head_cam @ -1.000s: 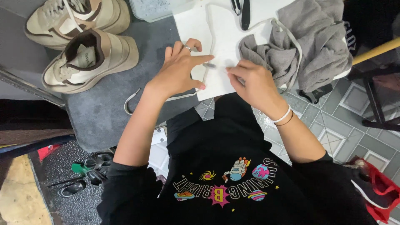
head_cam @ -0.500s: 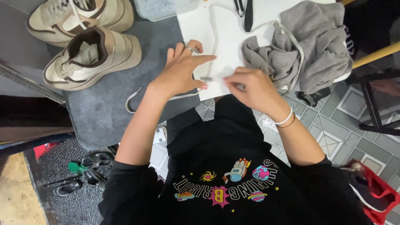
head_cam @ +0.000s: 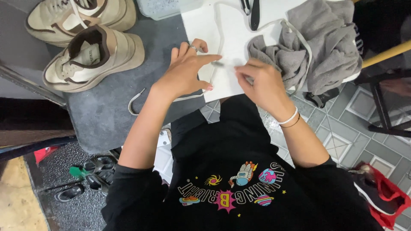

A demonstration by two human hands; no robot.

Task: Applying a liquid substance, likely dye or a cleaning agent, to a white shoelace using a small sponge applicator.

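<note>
The left hand lies on the edge of a white sheet. Its fingers are spread and point to the right, and its thumb presses down on a pale lace. The lace runs out from under this hand. One end curls to the left on the grey mat. The rest goes up over the white sheet in a long loop. This hand is flat and open, pressing more than gripping.

The right hand is just beside the left one, on the same sheet. Its fingers are curled in. You cannot tell if it pinches the lace, because the fingers hide it. A white band and a thin dark band sit on its wrist.

Just past the right hand lies a grey cloth, all bunched up. Part of the lace runs over it.

Farther off, on the left, two beige shoes sit side by side on the mat. The nearer shoe has no lace in it.

At the far edge of the sheet is a dark tool.
</note>
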